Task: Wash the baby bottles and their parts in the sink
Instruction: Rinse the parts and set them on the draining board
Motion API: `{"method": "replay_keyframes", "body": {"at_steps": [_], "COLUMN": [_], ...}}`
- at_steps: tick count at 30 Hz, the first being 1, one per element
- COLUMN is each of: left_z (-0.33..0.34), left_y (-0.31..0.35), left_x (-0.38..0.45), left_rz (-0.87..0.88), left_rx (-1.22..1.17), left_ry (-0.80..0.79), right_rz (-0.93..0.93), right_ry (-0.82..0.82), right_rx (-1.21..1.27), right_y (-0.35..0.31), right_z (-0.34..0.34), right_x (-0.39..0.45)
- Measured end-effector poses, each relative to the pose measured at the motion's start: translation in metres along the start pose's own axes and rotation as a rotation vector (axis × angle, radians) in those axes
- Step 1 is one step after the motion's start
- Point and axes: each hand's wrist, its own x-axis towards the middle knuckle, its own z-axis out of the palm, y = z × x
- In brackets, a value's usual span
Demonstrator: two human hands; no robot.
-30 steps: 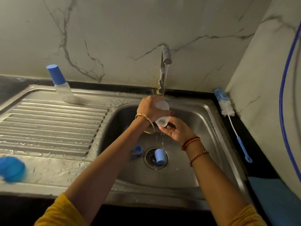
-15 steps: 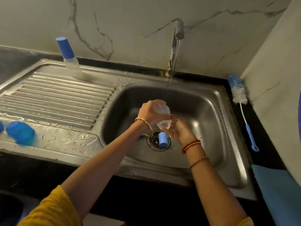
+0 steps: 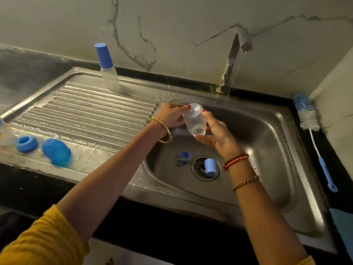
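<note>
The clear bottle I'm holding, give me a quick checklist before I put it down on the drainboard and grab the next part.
1. Hold on the bottle: ok, left hand and right hand both grip it over the sink.
2. Bottle emptied: cannot tell, it is tilted mouth-down, but its inside is unclear.
3. Tap off: not ok, water is running.
4. Room on the drainboard: ok, bare ribs lie between the capped bottle and the blue parts.
5. Parts left in the basin: not ok, a blue cap sits on the drain and a blue ring lies beside it.
6. Brush at hand: ok, on the counter to the right.
</note>
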Motion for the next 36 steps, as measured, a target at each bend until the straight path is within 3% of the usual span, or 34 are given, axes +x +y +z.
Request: {"method": "replay_keyframes", "body": {"at_steps": [5,14,19,28,36], "left_z": [-0.092,-0.304,-0.381,-0.467,-0.496], "left_y": [0.026,0.066,0.055,0.024,0.003], "left_x": [0.009,0.025,0.039,0.057,0.065], "left_rz": [-0.048,0.007,-0.074,-0.185,-0.21], "left_rx": [-0.01,0.36,0.435,0.552,0.515], "left_ry": [0.002,-0.042,-0.011,-0.067,-0.117], "right_rz": [-0.086,-0.129,-0.077,0.07,0.046], "right_ry": [0.026,-0.093,-0.178,-0.355,-0.361], "right_rx": [-0.199,-0.313,-0.375,-0.508,-0.577], "right_y": [-0.019,-0.044,-0.044,-0.027,-0.021], "right_z": [0.083,0.281,0.36,0.442,0.459], "right_x": [0.003,0.004,0.009,0.022,0.026]}}
